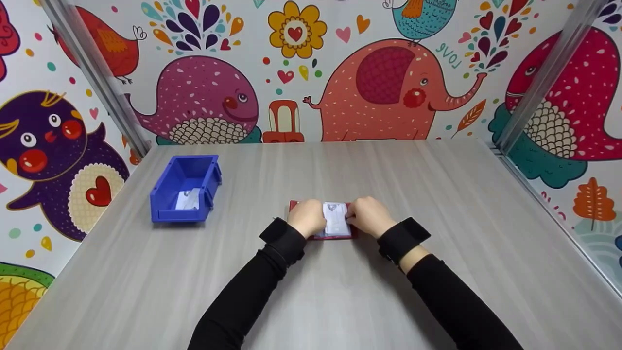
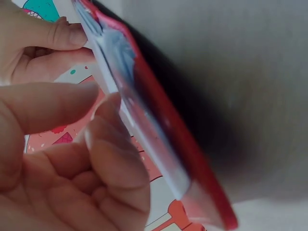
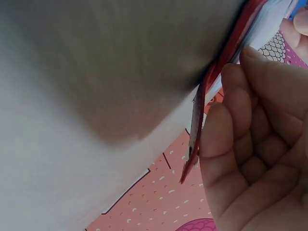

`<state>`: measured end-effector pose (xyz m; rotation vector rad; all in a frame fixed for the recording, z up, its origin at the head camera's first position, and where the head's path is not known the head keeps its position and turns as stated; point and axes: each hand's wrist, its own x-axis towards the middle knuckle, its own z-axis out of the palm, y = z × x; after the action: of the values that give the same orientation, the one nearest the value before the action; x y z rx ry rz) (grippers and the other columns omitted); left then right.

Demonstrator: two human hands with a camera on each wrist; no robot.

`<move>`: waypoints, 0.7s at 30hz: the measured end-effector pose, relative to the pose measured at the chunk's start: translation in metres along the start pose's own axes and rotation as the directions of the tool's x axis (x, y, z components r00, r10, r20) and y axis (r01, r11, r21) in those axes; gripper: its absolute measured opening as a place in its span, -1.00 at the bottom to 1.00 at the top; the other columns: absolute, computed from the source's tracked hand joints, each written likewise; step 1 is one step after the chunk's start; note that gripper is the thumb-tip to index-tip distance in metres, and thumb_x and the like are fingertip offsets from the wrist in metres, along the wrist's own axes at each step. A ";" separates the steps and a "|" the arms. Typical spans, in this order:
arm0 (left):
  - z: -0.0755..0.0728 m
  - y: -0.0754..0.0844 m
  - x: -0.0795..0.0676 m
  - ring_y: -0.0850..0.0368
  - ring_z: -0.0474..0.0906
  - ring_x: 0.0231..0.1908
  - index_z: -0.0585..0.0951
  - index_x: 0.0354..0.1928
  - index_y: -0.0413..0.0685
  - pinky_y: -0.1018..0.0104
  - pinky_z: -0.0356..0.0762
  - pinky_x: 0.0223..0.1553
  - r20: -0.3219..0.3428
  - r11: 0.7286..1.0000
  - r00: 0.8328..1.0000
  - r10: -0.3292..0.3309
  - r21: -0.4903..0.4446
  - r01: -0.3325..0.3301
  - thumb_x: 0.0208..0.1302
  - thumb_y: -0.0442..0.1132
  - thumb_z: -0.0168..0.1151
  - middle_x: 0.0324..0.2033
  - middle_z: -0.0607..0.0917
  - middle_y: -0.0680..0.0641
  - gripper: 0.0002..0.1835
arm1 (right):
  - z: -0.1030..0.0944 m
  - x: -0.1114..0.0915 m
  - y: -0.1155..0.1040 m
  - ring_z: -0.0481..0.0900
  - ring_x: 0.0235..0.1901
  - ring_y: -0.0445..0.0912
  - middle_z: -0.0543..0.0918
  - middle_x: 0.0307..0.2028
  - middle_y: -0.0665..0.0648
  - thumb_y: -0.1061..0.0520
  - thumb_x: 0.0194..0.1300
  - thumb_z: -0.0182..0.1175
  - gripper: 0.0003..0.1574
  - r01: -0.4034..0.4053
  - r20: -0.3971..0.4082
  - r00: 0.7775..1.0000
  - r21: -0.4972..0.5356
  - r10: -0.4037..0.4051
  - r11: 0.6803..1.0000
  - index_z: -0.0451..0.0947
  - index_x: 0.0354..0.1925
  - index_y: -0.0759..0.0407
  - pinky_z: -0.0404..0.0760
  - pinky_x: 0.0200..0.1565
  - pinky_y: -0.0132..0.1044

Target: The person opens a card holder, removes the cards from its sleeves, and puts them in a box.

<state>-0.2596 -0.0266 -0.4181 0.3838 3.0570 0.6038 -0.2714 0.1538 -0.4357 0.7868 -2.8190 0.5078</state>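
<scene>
Red booklet (image 2: 207, 178) lay on the bench (image 1: 146, 291) in front of you, between your two hands, its clear inner sleeves showing from the left wrist. White card (image 1: 335, 218) sat on it, with a small grey figure near its top. Your right hand (image 1: 371, 216) pinched the card's right edge between thumb and forefinger, the other fingers curled in; the booklet's cover brushed close by them. Your left hand (image 1: 306, 218) was at the card's left edge, fingers bent, forefinger tip touching it; you could not tell whether thumb and finger gripped it. Blue bin (image 1: 178, 215) stood well apart, off to your left and farther back, a white paper (image 1: 188, 199) lying inside. You wore black wrist straps (image 1: 403, 238) and black sleeves (image 1: 243, 291). Behind the bench rose a wall (image 1: 311, 87) printed with cartoon animals.
</scene>
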 end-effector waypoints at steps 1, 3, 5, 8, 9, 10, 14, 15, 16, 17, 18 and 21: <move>0.001 0.000 0.000 -0.07 0.62 -0.36 0.51 -0.61 -0.11 0.02 0.58 -0.25 -0.003 1.000 1.000 0.001 0.007 -0.001 0.07 -0.37 0.26 -0.40 0.71 -0.13 -0.83 | 0.000 0.000 0.000 0.59 -0.50 -0.03 0.70 -0.53 0.06 0.30 0.04 0.44 -0.92 0.000 0.000 1.000 0.000 0.000 1.000 0.73 -0.53 0.20 0.60 -0.35 -0.08; 0.001 0.000 0.000 -0.08 0.63 -0.34 0.56 -0.57 -0.14 0.02 0.58 -0.24 -0.004 1.000 1.000 -0.002 0.018 0.002 0.07 -0.36 0.27 -0.38 0.71 -0.14 -0.87 | -0.001 0.000 -0.001 0.60 -0.49 -0.02 0.71 -0.52 0.07 0.29 0.04 0.45 -0.93 0.000 0.000 1.000 0.000 0.000 1.000 0.74 -0.52 0.20 0.60 -0.34 -0.07; 0.002 0.000 0.000 -0.09 0.64 -0.33 0.59 -0.54 -0.16 0.01 0.58 -0.23 -0.001 1.000 1.000 -0.006 0.026 0.006 0.07 -0.36 0.27 -0.37 0.72 -0.15 -0.91 | -0.001 -0.001 -0.001 0.62 -0.48 0.00 0.72 -0.50 0.07 0.29 0.04 0.44 -0.95 -0.001 0.000 1.000 -0.001 0.001 1.000 0.75 -0.51 0.20 0.60 -0.33 -0.06; 0.002 0.000 0.001 -0.09 0.64 -0.33 0.60 -0.52 -0.17 0.00 0.58 -0.23 0.009 1.000 1.000 -0.011 0.029 0.011 0.09 -0.34 0.27 -0.37 0.71 -0.16 -0.91 | -0.001 -0.001 -0.001 0.64 -0.46 0.03 0.72 -0.49 0.08 0.31 0.03 0.43 -0.95 -0.002 0.002 1.000 -0.002 0.002 1.000 0.76 -0.49 0.19 0.60 -0.31 -0.05; 0.002 0.000 0.001 -0.09 0.63 -0.33 0.60 -0.51 -0.17 0.00 0.58 -0.23 0.015 1.000 1.000 -0.014 0.027 0.013 0.09 -0.33 0.28 -0.36 0.71 -0.16 -0.91 | -0.002 -0.001 -0.001 0.64 -0.46 0.03 0.72 -0.49 0.09 0.31 0.03 0.43 -0.95 -0.003 0.004 1.000 -0.001 0.003 1.000 0.76 -0.49 0.19 0.61 -0.31 -0.05; 0.001 0.000 0.001 -0.09 0.63 -0.32 0.60 -0.51 -0.17 0.00 0.58 -0.22 0.022 1.000 1.000 -0.016 0.025 0.015 0.10 -0.32 0.28 -0.35 0.71 -0.16 -0.91 | -0.002 0.000 -0.001 0.64 -0.45 0.03 0.73 -0.49 0.09 0.32 0.02 0.43 -0.95 -0.006 0.007 1.000 0.001 0.006 1.000 0.77 -0.48 0.19 0.61 -0.30 -0.04; 0.001 -0.002 0.003 -0.08 0.62 -0.29 0.61 -0.46 -0.18 0.01 0.57 -0.17 0.055 1.000 0.998 -0.020 0.008 0.020 0.12 -0.31 0.27 -0.29 0.71 -0.16 -0.92 | -0.003 0.000 -0.002 0.65 -0.44 0.03 0.73 -0.47 0.09 0.30 0.05 0.43 -0.98 -0.011 0.020 1.000 -0.001 0.011 1.000 0.77 -0.45 0.21 0.61 -0.29 -0.05; 0.001 -0.002 0.003 -0.07 0.61 -0.29 0.61 -0.44 -0.18 0.02 0.56 -0.17 0.062 1.000 0.998 -0.022 0.002 0.022 0.12 -0.30 0.27 -0.28 0.71 -0.15 -0.92 | -0.002 0.000 -0.002 0.65 -0.44 0.02 0.73 -0.47 0.09 0.30 0.06 0.43 -0.98 -0.013 0.023 1.000 -0.001 0.013 1.000 0.77 -0.46 0.22 0.61 -0.30 -0.05; 0.001 -0.002 0.003 -0.06 0.60 -0.28 0.61 -0.43 -0.18 0.02 0.56 -0.16 0.067 1.000 0.997 -0.024 -0.001 0.024 0.12 -0.30 0.27 -0.27 0.71 -0.15 -0.93 | -0.002 0.000 -0.002 0.64 -0.44 0.02 0.73 -0.47 0.09 0.30 0.07 0.42 -0.98 -0.015 0.024 1.000 -0.002 0.016 1.000 0.77 -0.46 0.21 0.61 -0.30 -0.05; 0.001 -0.003 0.004 -0.06 0.60 -0.28 0.62 -0.41 -0.18 0.02 0.56 -0.15 0.073 1.000 0.997 -0.026 -0.005 0.027 0.12 -0.30 0.27 -0.26 0.71 -0.15 -0.93 | -0.002 0.000 -0.002 0.64 -0.45 0.01 0.73 -0.47 0.09 0.29 0.08 0.42 -0.98 -0.016 0.024 1.000 -0.004 0.016 1.000 0.76 -0.47 0.21 0.61 -0.30 -0.06; 0.001 -0.003 0.004 -0.06 0.60 -0.28 0.62 -0.40 -0.18 0.02 0.55 -0.15 0.078 1.000 0.997 -0.028 -0.010 0.029 0.12 -0.30 0.27 -0.26 0.71 -0.15 -0.92 | -0.002 0.000 -0.002 0.64 -0.45 0.01 0.73 -0.48 0.08 0.30 0.07 0.42 -0.97 -0.017 0.023 1.000 -0.006 0.017 1.000 0.76 -0.47 0.20 0.61 -0.30 -0.06; 0.002 -0.003 0.004 -0.07 0.60 -0.25 0.62 -0.37 -0.18 0.02 0.55 -0.14 0.086 0.999 0.996 -0.033 -0.017 0.034 0.14 -0.27 0.28 -0.24 0.71 -0.15 -0.90 | -0.001 0.000 -0.002 0.64 -0.45 0.01 0.72 -0.49 0.08 0.30 0.07 0.43 -0.95 -0.023 0.017 1.000 -0.004 0.023 1.000 0.75 -0.49 0.20 0.61 -0.31 -0.06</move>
<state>-0.2645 -0.0278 -0.4209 0.3482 2.9683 0.5971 -0.2702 0.1527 -0.4337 0.7623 -2.8465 0.5011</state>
